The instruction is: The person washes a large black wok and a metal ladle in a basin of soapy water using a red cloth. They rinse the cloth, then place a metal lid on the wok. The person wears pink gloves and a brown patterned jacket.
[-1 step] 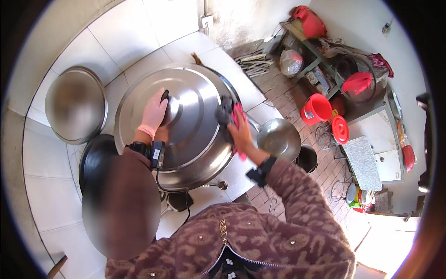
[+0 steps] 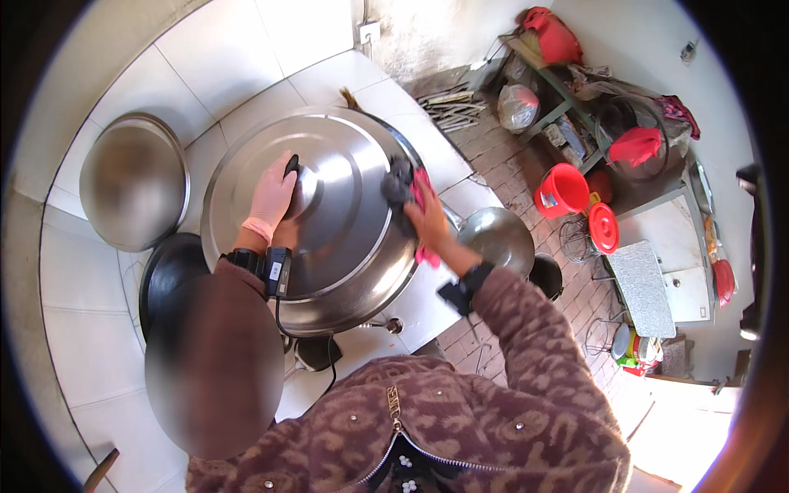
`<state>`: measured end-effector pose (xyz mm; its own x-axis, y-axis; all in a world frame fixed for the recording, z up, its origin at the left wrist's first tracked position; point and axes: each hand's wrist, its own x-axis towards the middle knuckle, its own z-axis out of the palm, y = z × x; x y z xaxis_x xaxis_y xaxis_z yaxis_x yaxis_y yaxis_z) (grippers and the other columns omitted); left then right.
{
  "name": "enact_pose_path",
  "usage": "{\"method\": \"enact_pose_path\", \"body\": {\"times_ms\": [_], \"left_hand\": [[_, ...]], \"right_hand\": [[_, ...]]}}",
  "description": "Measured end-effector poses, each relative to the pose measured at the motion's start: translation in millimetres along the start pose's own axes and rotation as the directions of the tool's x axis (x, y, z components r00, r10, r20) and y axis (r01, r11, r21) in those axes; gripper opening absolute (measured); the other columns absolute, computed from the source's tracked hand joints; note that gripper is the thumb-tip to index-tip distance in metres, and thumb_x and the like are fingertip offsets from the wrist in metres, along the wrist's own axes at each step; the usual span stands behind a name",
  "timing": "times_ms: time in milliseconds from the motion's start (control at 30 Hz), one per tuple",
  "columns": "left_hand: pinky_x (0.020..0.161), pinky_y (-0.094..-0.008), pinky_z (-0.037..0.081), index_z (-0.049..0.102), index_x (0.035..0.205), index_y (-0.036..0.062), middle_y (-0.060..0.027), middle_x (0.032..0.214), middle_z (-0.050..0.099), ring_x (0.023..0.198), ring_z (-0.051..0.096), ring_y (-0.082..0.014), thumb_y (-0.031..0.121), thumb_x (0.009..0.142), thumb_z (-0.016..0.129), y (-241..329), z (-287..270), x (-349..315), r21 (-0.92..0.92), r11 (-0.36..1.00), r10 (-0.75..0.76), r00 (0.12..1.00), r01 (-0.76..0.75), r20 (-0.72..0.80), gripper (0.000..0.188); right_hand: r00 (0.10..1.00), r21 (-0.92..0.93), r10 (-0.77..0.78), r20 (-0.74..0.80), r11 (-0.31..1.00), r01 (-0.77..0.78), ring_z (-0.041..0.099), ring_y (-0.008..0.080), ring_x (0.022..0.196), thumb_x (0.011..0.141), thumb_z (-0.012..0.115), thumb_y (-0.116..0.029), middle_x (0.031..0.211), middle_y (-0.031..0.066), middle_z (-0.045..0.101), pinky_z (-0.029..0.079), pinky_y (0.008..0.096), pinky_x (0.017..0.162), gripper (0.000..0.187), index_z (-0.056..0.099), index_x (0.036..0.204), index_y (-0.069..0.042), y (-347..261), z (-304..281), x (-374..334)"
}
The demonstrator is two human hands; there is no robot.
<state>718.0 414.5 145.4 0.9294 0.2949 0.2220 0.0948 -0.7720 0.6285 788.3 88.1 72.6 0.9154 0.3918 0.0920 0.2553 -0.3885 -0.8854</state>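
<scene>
A large domed steel lid covers a wide steel pan on the white tiled counter. My left hand, in a pink glove, is closed around the black knob on the lid's top. At the lid's right side, my right hand presses a bunched cloth, dark grey and pink, against the sloping rim. Its fingers are bent over the cloth and partly hidden by it. A steel wok with a handle sits just right of that hand.
Another round steel lid leans on the tiled wall at left, above a black pan. A cable hangs from my left wrist. Beyond the counter edge are a red bucket, a red lid, a small grey-topped table and sticks.
My right hand and the cloth have shifted slightly farther away along the lid's right rim. The left hand stays on the knob.
</scene>
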Motion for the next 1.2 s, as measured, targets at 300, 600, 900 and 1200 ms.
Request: {"method": "enact_pose_path", "body": {"times_ms": [300,600,900,1200], "left_hand": [[0.108,-0.0368,0.037,0.049,0.138,0.0106,-0.0120,0.138,0.053,0.129,0.047,-0.0293,0.022,0.093,0.052,9.5,-3.9,-5.7,0.069,0.996,-0.055,0.998,0.055,-0.003,0.046],[0.107,-0.0380,0.037,0.052,0.135,0.0098,-0.0127,0.137,0.054,0.128,0.048,-0.0298,0.023,0.092,0.052,4.3,0.5,-2.7,0.060,0.998,-0.034,0.998,0.037,-0.052,0.045],[0.104,-0.0404,0.040,0.054,0.133,0.0071,-0.0177,0.129,0.058,0.119,0.054,-0.0343,0.021,0.089,0.052,-10.6,-2.9,-6.9,0.123,0.988,0.096,0.994,-0.090,-0.051,0.046],[0.104,-0.0409,0.039,0.054,0.131,0.0042,-0.0190,0.129,0.058,0.121,0.052,-0.0352,0.022,0.089,0.051,-1.5,-1.0,-5.4,0.059,0.993,0.105,0.993,-0.102,-0.052,0.046]], "right_hand": [[0.964,-0.076,0.085,0.251,0.995,-0.067,0.062,0.0275,0.105,0.087,0.055,-0.039,0.117,0.0179,0.065,0.046,0.0327,0.092,0.056,0.054,0.134,-0.008,-8.3,5.0,188.6],[0.848,-0.477,-0.510,0.144,0.715,0.512,0.043,0.0425,0.126,0.082,0.069,-0.032,0.134,0.0253,0.047,0.036,0.0485,0.107,0.066,0.048,0.137,-0.004,-33.2,10.4,51.5],[0.858,-0.530,-0.427,0.284,0.676,0.512,0.034,0.0425,0.135,0.082,0.069,-0.033,0.141,0.0253,0.038,0.033,0.0509,0.107,0.067,0.047,0.140,-0.010,-75.5,14.8,-127.3],[0.745,-0.559,-0.591,0.310,0.521,0.645,0.045,0.0394,0.127,0.079,0.064,-0.024,0.136,0.0218,0.047,0.041,0.0485,0.103,0.060,0.051,0.136,-0.010,-61.8,18.4,-15.1]]}}
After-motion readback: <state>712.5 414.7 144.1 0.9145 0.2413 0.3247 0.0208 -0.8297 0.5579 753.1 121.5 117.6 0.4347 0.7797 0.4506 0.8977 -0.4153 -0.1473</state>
